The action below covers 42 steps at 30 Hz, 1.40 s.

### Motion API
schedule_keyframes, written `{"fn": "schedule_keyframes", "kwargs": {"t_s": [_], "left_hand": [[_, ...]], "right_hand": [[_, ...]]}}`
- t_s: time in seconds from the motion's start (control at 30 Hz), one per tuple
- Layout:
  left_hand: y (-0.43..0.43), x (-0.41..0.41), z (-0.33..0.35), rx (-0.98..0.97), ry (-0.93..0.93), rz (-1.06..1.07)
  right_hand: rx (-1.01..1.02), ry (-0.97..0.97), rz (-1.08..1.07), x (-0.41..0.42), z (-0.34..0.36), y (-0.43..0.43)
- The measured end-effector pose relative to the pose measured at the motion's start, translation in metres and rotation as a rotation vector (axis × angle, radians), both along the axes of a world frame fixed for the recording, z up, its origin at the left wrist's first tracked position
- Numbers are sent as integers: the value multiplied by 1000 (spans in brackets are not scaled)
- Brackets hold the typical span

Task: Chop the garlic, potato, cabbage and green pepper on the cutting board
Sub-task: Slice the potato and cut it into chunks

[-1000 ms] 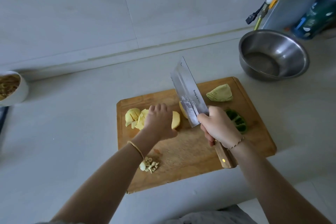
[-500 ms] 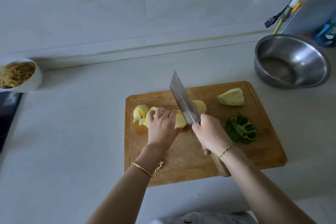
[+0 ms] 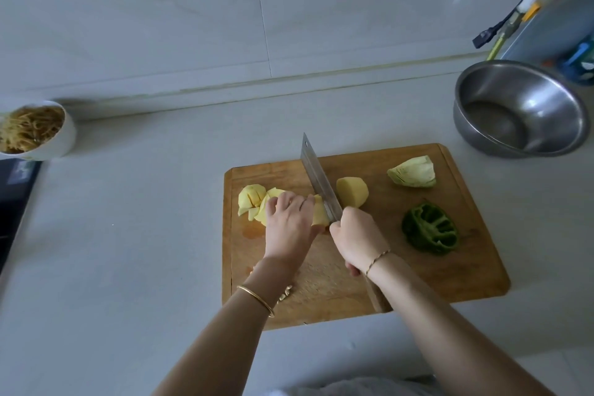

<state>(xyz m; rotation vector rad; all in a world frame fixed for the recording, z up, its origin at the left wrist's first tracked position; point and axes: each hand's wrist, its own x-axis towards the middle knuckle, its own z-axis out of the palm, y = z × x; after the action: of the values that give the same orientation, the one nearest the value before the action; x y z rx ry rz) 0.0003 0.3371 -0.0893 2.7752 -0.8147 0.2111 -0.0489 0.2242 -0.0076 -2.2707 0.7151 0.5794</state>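
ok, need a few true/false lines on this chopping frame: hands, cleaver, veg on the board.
1. The right hand grips the cleaver by its handle. True.
2. The left hand holds potato pieces left of the blade. True.
3. The cleaver is raised clear of the potato. False: its blade is down in the potato, between the pieces.
4. The cabbage wedge lies on the cutting board, apart from the green pepper. True.
5. The green pepper is cut into strips. False: it lies in one opened piece on the cutting board.
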Motion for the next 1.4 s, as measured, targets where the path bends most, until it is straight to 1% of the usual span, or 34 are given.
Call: {"fn": "schedule_keyframes", "kwargs": {"t_s": [0.1,0.2,0.4,0.57,0.8,1.03,1.2,1.3,1.4], "left_hand": [[1,0,0,1,20,3],[7,1,1,-12,38,-1],[15,-2,-1,-54,-35,46],[15,-2,-4,-57,-47,48],[14,1,-6,-99,-38,35],[15,1,-7,-85,-36,20],[15,2,0,-33,2,14],[16,2,2,-63,19,9],[21,4,4,-133,-13,38]], "right_hand": [[-25,-47,-1,-4,-7,-1],[11,-55,-12,-7,-6,-5],[11,-162,-35,-12,12,-10],[58,-126,-10,-11,10,-3],[44,-55,9,-5,1,5],[84,-40,-26,1,-12,9],[182,-80,-73,-3,-16,0],[278,-88,-119,-7,-10,-9],[387,-123,-175,-11,5,-22]]}}
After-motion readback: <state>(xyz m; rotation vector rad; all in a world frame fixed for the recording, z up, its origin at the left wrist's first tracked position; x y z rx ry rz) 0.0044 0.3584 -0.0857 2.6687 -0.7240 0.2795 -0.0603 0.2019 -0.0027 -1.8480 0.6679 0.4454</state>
